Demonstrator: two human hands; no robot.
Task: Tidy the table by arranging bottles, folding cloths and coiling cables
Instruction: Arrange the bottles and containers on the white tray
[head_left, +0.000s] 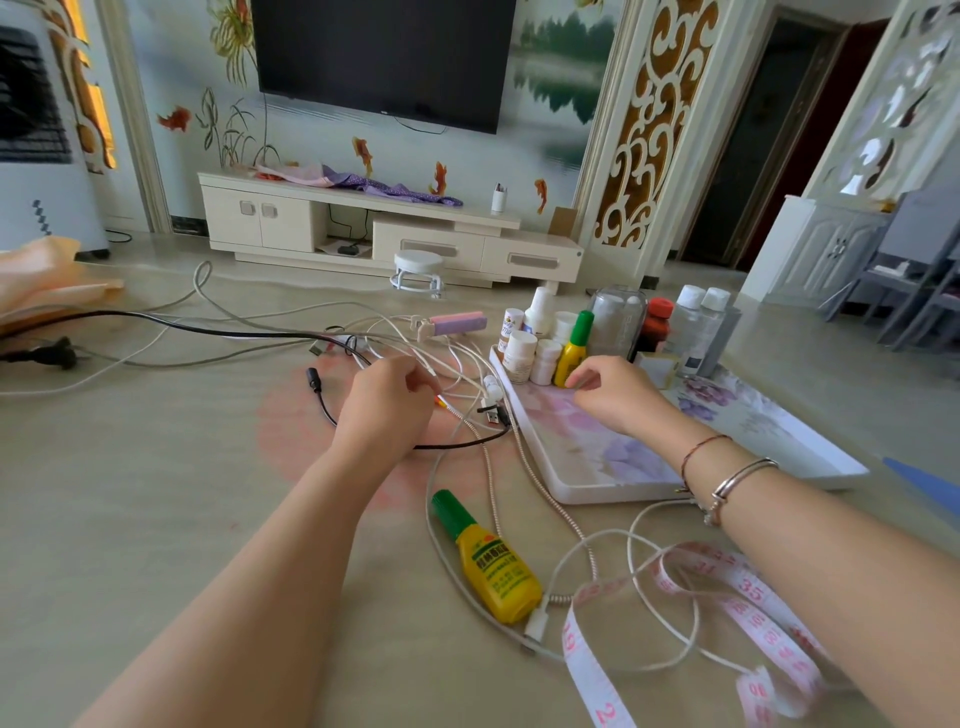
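Far left of the tabletop (156, 493): an orange cloth (47, 280) is lying bunched at the edge, w/ a black plug (49, 353) just below it; its black cable (171, 325) is running right into the tangle. White cables (218, 312) are sprawling across the middle, a pink block (460, 323) sitting at the far side of them.

Left hand (387, 405) is resting over the tangle, fingers curled, pinching a thin white cable near a red-yellow bit (441, 400); a black lead w/ USB plug (493, 415) is looping just right of it. Nearer the camera, a yellow bottle w/ green cap (488, 561) is lying on its side among the cables, touching a white connector (537, 621).

Right hand (615, 395) is hovering over the floral tray (587, 467), fingers bent, tips at the base of a second yellow bottle (571, 353) standing upright on the tray. Can't tell if it's gripping it or only touching. Small white bottles (524, 353) are standing beside it on the tray; a clear jar (618, 317), a red-capped bottle (657, 322) and 2 clear bottles w/ white caps (698, 322) are clustering behind.

Near right: a pink-white tape measure (753, 597) is lying loose over more white cable. Right wrist is wearing bangles (737, 478).
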